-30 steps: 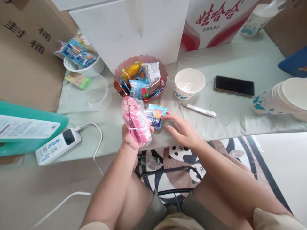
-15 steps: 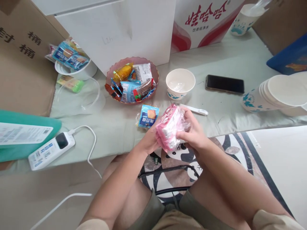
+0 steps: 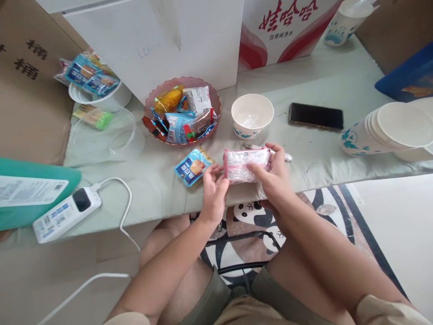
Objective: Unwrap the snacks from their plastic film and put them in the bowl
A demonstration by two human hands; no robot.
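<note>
A pink-and-clear plastic-wrapped packet (image 3: 248,158) lies level just above the table's front edge. My right hand (image 3: 275,176) grips its right end, thumb across the near face and fingers behind. At the left end, my left hand (image 3: 215,192) has its curled fingers and thumb against the packet's corner; part of that contact is hidden. A blue snack packet (image 3: 193,167) rests on the cloth just beyond my left fingers. Partly covered behind the pink packet is a white pen-like tool (image 3: 287,157). Farther back stands a paper bowl (image 3: 252,116) with clear plastic inside.
A pink glass bowl (image 3: 216,117) holds several wrapped snacks. A phone (image 3: 316,116) and stacked paper cups (image 3: 375,131) are at the right. On the left are a clear plastic lid (image 3: 131,131), a power strip (image 3: 67,214) and a green container (image 3: 32,194). Boxes stand behind.
The pink packet has turned from tilted to level, its clear face now up, and sits slightly farther right. The blue snack packet has shifted left and rotated. My left hand has moved up.
</note>
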